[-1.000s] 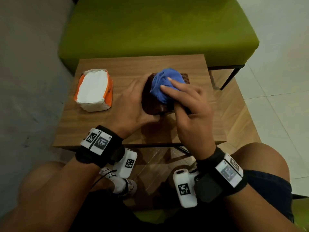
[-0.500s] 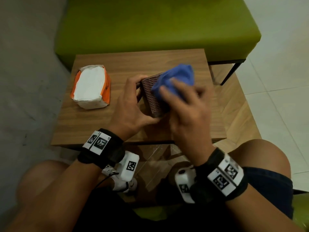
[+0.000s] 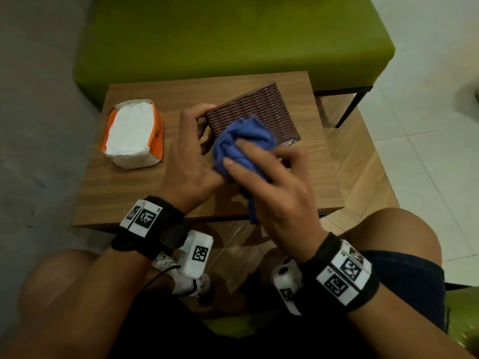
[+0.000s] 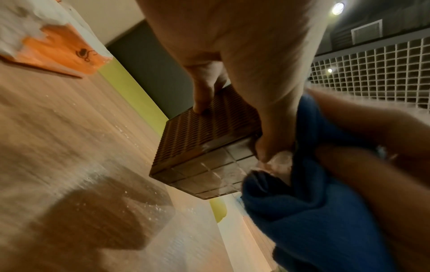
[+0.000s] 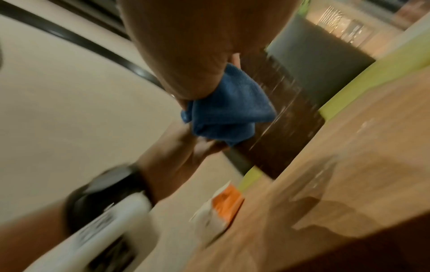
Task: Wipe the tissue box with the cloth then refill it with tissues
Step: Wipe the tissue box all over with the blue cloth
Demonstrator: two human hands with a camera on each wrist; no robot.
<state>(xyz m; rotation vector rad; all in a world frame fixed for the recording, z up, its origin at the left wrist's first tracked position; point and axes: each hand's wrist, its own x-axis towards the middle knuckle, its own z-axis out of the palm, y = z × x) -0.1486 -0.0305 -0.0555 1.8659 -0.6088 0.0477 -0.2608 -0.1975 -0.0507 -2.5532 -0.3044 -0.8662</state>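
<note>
The dark brown woven tissue box is tipped up off the wooden table, one ribbed side facing up. My left hand grips its left edge, thumb under and fingers over; the left wrist view shows the box lifted clear of the table. My right hand holds the bunched blue cloth against the box's near corner. In the right wrist view the cloth sits under my palm, blurred. An open orange-and-white pack of tissues lies at the table's left.
A green upholstered bench stands just behind the table, with a black leg at the right. Grey floor lies left, white tiles right. My knees sit under the table's near edge.
The box has been turned so a broad ribbed side faces up and away. The cloth has slid from the box's far top down to its near left corner.
</note>
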